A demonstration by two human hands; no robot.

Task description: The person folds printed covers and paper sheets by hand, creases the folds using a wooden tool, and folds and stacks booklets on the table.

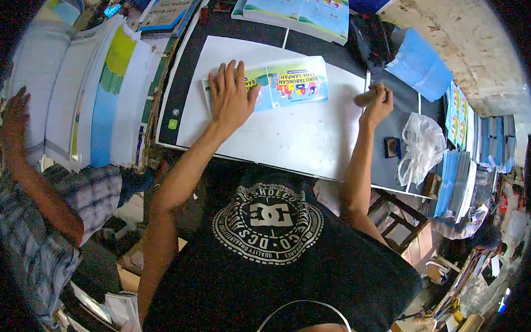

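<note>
My left hand [230, 100] lies open, fingers spread, on the left part of a printed booklet cover [300, 82] with bright cartoon art. The cover rests on a large white sheet [301, 138] spread over the black tabletop. To the right, my right hand [380, 104] is closed around a short brown rounded piece [365, 98], its exact kind unclear. That hand is near the sheet's right edge, apart from the cover.
A small dark square box [392, 147] and a crumpled clear plastic bag [421, 148] sit at right. Printed stacks [294, 12] stand at the far edge, blue ones [418, 63] at far right. At left, a co-worker's hand [15, 122] touches tall paper stacks [75, 95].
</note>
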